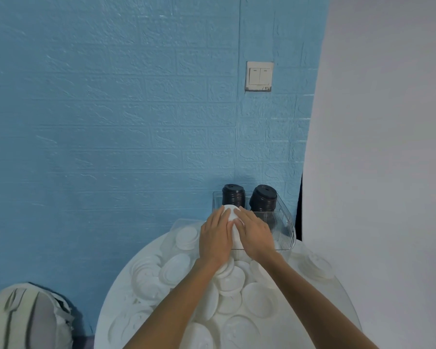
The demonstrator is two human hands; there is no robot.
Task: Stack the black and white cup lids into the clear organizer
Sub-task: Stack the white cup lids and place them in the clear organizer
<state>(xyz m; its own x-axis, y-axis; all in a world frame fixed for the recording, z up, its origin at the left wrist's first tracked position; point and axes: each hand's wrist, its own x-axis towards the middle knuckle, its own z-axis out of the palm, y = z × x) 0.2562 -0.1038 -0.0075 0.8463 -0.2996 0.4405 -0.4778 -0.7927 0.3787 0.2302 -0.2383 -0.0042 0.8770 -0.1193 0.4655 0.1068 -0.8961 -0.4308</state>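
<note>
Blue embossed brick-pattern wall backs a round white table (106, 321) strewn with loose white lids (230, 279). Both hands, left (215, 238) and right (256, 235), cup a white lid stack (233, 219) in the ribbed clear organizer (286, 227), before two black lid stacks (263, 201).

Counts:
- Hands: two, left hand (215, 236) and right hand (256, 235).
- Clear organizer (285, 222): one.
- Black lid stacks in organizer: two, left black stack (233, 196) and right black stack (263, 199); lids per stack too tight to count.
- White lid stack (233, 220) between hands: one; lid number hidden.
- Loose white lids (230, 280) on round table (116, 311): many, well over dozen, overlapping, exact number unclear.
- Round table: one.
- Wall switch plate (259, 76): one, with two rockers.
- Backpack (28, 316): one.
</note>
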